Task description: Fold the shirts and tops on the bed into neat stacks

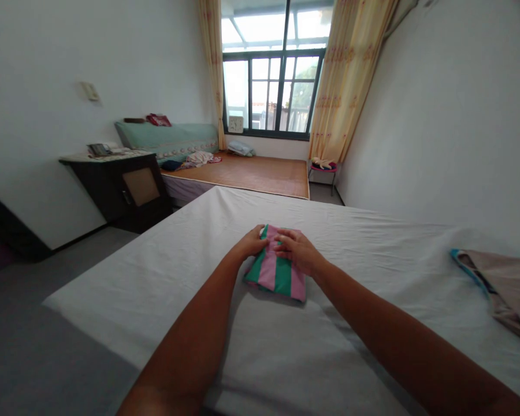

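Observation:
A folded cloth [281,276] with pink and green stripes lies on the white sheet [190,260] in front of me. My left hand [252,241] grips its far left edge, the thumb on top and the other fingers partly hidden. Resting over the cloth's far right part, my right hand [298,249] has its fingers stretched out and slightly apart. The cloth's far right corner is covered by that hand. Whether it is a garment or a plain piece of fabric I cannot tell.
A beige garment with blue trim [502,277] lies at the sheet's right edge. Beyond stands a bed with a brown mat [260,173], with a dark cabinet [134,185] to its left. A small stool [323,167] holding cloth stands by the curtain [346,86].

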Tool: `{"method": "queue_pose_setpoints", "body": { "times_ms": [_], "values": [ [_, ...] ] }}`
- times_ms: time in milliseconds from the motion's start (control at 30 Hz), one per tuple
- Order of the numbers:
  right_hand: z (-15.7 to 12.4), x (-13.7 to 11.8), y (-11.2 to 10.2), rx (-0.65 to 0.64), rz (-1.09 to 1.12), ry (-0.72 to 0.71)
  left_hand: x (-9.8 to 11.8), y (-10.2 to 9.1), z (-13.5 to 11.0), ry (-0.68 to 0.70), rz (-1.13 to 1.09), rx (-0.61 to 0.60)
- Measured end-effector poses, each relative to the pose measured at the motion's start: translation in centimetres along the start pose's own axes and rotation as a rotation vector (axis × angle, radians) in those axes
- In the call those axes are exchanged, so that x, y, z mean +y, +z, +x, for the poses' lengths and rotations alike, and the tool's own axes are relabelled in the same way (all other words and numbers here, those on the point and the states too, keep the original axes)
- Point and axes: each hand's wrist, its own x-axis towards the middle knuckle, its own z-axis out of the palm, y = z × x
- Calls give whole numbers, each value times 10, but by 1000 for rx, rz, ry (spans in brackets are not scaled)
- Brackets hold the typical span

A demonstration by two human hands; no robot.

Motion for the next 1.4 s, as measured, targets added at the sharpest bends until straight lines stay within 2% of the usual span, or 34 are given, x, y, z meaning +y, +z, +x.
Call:
{"method": "queue_pose_setpoints", "body": {
  "times_ms": [100, 200, 267, 300, 400, 467, 567, 700, 767, 867, 967, 1100, 1267, 1333, 1400],
  "values": [
    [1, -11, -29, 174, -51, -155, -3, 0, -1, 14, 266, 13],
    [-3, -17, -49, 249, -207, -326, 8, -1, -6, -7, 528, 109],
    [-8, -13, -54, 204, -448, -472, 21, 2, -10, 44, 602, 177],
    [-10, -8, -55, 141, -610, -547, 27, 5, -12, 92, 611, 170],
    [-11, 15, -58, -110, -1085, -699, 38, 21, -16, 244, 605, 31],
    [-5, 31, -65, -194, -1269, -692, 37, 36, -18, 291, 633, -25],
    [13, 44, -86, -139, -1369, -568, 26, 55, -19, 298, 730, -26],
    [40, 31, -117, 14, -1351, -368, 24, 61, -22, 314, 801, 8],
    [51, 19, -124, 22, -1325, -350, 32, 62, -25, 428, 770, -14],
    [64, 10, -120, -8, -1309, -361, 44, 68, -32, 674, 670, -153],
    [75, 13, -108, -46, -1313, -375, 49, 79, -40, 779, 634, -242],
    [88, 25, -96, -7, -1323, -394, 48, 84, -46, 801, 657, -287],
    [91, 30, -99, 68, -1307, -412, 50, 76, -39, 812, 579, -316],
    [85, 28, -101, 114, -1298, -424, 49, 70, -33, 767, 522, -274],
    [73, 25, -100, 187, -1294, -451, 44, 62, -26, 669, 505, -171]
  ]
}}
